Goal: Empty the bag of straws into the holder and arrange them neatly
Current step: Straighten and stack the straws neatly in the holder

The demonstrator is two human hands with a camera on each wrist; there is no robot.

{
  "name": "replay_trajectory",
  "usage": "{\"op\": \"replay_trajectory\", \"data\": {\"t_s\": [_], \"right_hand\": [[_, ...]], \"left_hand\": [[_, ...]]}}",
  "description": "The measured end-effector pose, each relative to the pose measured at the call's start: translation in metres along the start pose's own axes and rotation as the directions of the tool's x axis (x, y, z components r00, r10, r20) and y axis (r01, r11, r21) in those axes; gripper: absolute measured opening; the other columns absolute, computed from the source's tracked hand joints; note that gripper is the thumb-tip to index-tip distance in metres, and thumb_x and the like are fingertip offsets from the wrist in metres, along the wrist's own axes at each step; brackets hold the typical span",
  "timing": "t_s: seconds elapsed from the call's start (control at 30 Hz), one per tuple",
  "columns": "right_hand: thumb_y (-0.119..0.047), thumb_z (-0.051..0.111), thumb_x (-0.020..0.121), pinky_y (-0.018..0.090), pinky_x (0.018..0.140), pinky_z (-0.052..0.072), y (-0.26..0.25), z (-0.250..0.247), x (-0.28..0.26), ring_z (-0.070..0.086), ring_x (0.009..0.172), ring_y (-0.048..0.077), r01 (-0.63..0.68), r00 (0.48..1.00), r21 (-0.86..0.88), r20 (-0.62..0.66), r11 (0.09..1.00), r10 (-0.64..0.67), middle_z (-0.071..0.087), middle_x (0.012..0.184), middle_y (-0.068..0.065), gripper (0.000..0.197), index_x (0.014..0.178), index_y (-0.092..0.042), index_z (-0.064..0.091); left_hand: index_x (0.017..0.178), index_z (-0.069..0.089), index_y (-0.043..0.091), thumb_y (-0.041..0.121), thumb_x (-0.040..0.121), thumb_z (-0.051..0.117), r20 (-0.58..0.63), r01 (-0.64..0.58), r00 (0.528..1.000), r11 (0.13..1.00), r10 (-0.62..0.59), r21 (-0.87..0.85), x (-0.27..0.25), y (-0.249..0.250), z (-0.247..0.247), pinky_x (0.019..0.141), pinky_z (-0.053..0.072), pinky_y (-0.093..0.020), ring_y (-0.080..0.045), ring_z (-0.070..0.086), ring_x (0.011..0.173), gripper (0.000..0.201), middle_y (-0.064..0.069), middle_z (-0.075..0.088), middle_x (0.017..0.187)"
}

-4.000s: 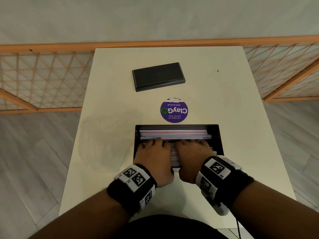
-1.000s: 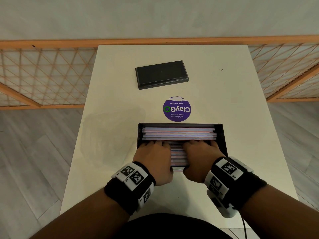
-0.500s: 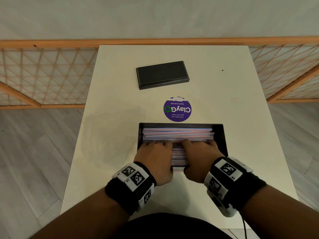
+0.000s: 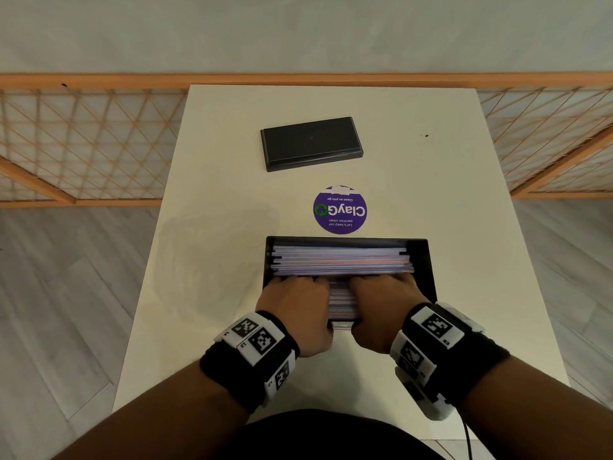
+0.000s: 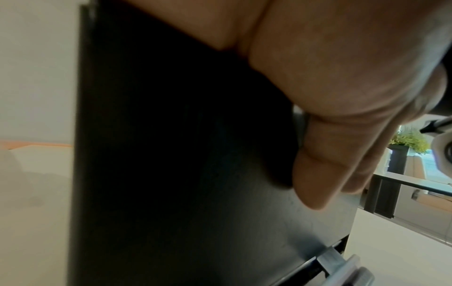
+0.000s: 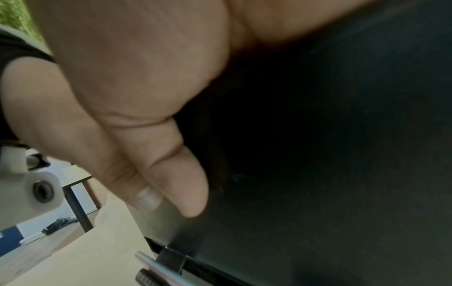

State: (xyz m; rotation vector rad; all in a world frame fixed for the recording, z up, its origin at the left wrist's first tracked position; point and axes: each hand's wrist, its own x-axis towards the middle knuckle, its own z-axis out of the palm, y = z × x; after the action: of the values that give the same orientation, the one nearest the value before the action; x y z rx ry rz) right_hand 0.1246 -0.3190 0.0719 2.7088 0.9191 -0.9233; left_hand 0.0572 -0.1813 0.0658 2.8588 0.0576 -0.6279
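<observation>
Straws (image 4: 341, 260) lie stacked in the black holder (image 4: 428, 260) under my left hand (image 4: 295, 307) and right hand (image 4: 384, 307), fingers curled over them, thumbs on its near wall.

head view looking down, wrist views pressed against holder (image 5: 171, 154)

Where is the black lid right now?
In the head view, the black lid lies flat at the table's far middle, beyond the purple sticker and the holder.
</observation>
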Motion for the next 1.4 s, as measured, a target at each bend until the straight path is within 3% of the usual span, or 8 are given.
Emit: {"op": "replay_trajectory", "data": {"t_s": [0.33,0.43,0.6,0.8,0.97,1.1,1.23,1.4], "right_hand": [[-0.04,0.063,0.073,0.045,0.107,0.036,-0.009,-0.005,0.005,0.053,0.117,0.024,0.075,0.996,-0.009,0.054,0.997,-0.075,0.057,0.122,-0.003,0.049,0.12,-0.03,0.058],[-0.035,0.056,0.071,0.043,0.108,0.036,-0.001,0.0,-0.001,0.057,0.113,0.023,0.052,0.998,-0.032,-0.017,0.998,-0.053,0.064,0.116,-0.005,0.043,0.114,-0.027,0.057],[-0.045,0.056,0.076,0.035,0.103,0.039,0.017,0.004,-0.009,0.058,0.109,0.022,-0.006,0.999,0.003,-0.032,1.0,0.006,0.062,0.113,-0.007,0.036,0.107,-0.027,0.054],[-0.047,0.057,0.078,0.038,0.105,0.036,0.015,0.0,-0.01,0.052,0.119,0.024,-0.014,1.0,-0.001,-0.013,1.0,0.014,0.055,0.124,-0.005,0.046,0.119,-0.027,0.054],[-0.037,0.057,0.079,0.044,0.112,0.027,0.006,-0.001,-0.014,0.054,0.121,0.024,0.004,1.0,-0.022,-0.025,1.0,-0.005,0.06,0.123,-0.006,0.056,0.131,-0.026,0.039],[-0.033,0.058,0.077,0.047,0.111,0.027,-0.001,-0.007,-0.012,0.048,0.123,0.026,0.008,1.0,-0.054,0.003,0.999,-0.007,0.053,0.126,-0.001,0.048,0.124,-0.025,0.052],[-0.032,0.06,0.074,0.045,0.111,0.031,-0.003,-0.009,-0.008,0.05,0.122,0.026,0.026,1.0,-0.016,0.015,1.0,-0.026,0.056,0.125,-0.001,0.052,0.125,-0.026,0.051],[-0.032,0.057,0.073,0.044,0.109,0.032,-0.006,-0.007,-0.009,0.055,0.116,0.024,0.012,1.0,-0.035,0.016,0.999,-0.011,0.06,0.119,-0.004,0.044,0.116,-0.025,0.054]], "left_hand": [[0.137,0.045,0.025,0.038,0.085,0.066,-0.006,-0.084,0.996,0.996,0.084,-0.014,0.004,0.015,0.009,0.103,0.044,-0.039,-0.023,0.055,0.119,0.057,0.0,0.052,0.131],[0.131,0.049,0.021,0.041,0.087,0.059,-0.025,-0.048,0.998,0.997,0.05,0.067,-0.001,0.006,0.011,0.103,0.044,-0.039,-0.025,0.057,0.117,0.049,-0.003,0.056,0.128],[0.125,0.049,0.017,0.044,0.088,0.056,-0.006,-0.033,0.999,0.992,0.034,0.118,-0.005,-0.004,0.009,0.099,0.047,-0.038,-0.026,0.059,0.111,0.046,-0.005,0.058,0.123],[0.125,0.051,0.018,0.044,0.087,0.058,0.021,-0.014,1.0,0.996,0.012,0.089,-0.003,-0.004,0.009,0.099,0.046,-0.039,-0.025,0.057,0.111,0.047,-0.005,0.05,0.126],[0.125,0.05,0.019,0.043,0.086,0.06,0.018,-0.01,1.0,0.997,0.009,0.077,-0.003,-0.002,0.008,0.101,0.046,-0.039,-0.024,0.058,0.11,0.046,-0.004,0.051,0.125],[0.133,0.037,0.02,0.043,0.085,0.063,-0.038,-0.026,0.999,0.997,0.028,0.069,-0.007,-0.002,0.009,0.107,0.042,-0.039,-0.025,0.057,0.118,0.059,-0.004,0.054,0.13],[0.138,0.039,0.019,0.046,0.085,0.063,-0.036,-0.027,0.999,0.996,0.03,0.089,-0.008,-0.002,0.009,0.114,0.035,-0.04,-0.024,0.047,0.13,0.064,-0.003,0.049,0.138],[0.13,0.044,0.023,0.051,0.082,0.063,-0.035,-0.062,0.997,0.998,0.062,0.02,-0.007,-0.003,0.01,0.102,0.043,-0.04,-0.023,0.051,0.12,0.058,0.0,0.042,0.132]]}}
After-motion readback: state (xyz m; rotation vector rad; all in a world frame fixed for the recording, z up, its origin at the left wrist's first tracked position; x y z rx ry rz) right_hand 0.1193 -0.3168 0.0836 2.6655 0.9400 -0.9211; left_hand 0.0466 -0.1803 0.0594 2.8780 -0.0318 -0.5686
